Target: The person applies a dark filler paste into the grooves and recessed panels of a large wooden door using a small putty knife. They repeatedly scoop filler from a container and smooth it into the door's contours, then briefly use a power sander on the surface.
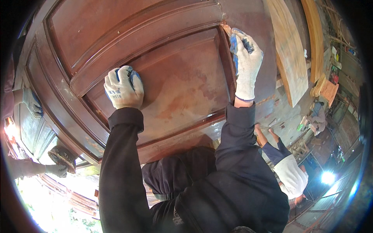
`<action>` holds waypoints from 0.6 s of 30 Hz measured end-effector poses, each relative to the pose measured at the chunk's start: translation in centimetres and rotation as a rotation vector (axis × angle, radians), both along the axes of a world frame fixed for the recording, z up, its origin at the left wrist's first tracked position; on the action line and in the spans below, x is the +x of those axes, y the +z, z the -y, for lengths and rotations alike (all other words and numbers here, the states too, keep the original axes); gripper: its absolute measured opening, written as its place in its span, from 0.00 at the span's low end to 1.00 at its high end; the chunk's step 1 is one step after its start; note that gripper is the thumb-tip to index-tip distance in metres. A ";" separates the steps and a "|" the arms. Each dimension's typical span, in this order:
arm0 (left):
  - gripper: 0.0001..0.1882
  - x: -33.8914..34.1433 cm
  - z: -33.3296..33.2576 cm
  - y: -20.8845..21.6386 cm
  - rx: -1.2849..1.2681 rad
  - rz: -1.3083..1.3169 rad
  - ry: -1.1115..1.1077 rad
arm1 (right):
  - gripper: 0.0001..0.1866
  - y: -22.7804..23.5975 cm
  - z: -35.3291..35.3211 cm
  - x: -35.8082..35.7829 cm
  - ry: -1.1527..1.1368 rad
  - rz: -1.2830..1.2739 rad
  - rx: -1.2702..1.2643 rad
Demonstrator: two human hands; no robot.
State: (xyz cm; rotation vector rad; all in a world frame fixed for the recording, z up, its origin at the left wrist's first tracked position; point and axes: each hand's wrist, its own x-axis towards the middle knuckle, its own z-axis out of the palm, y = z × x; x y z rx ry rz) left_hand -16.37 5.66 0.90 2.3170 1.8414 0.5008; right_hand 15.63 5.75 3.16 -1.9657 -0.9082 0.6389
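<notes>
Grip of right gloved hand (pixel 245 64) pinched shut on a small tan sanding scrap (pixel 226 29) at the reddish-brown panelled wooden door's (pixel 182 85) recess corner, left gloved hand (pixel 124 87) pressed flat, fingers curled; sanding apparently midway, next calling for strokes along the moulding.

Woodworking shop: stained door (pixel 163 73), leaning timber boards (pixel 289 50)

Reddish-brown panelled wooden door (pixel 175 77), two gloved hands pressed on it

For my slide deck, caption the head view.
Gloved left hand and right hand press on a reddish-brown panelled door.
</notes>
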 end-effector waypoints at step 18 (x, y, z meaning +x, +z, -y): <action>0.11 0.1 0.0 0.8 -0.067 0.058 0.039 | 0.16 4.6 8.4 1.4 -0.018 0.057 -0.067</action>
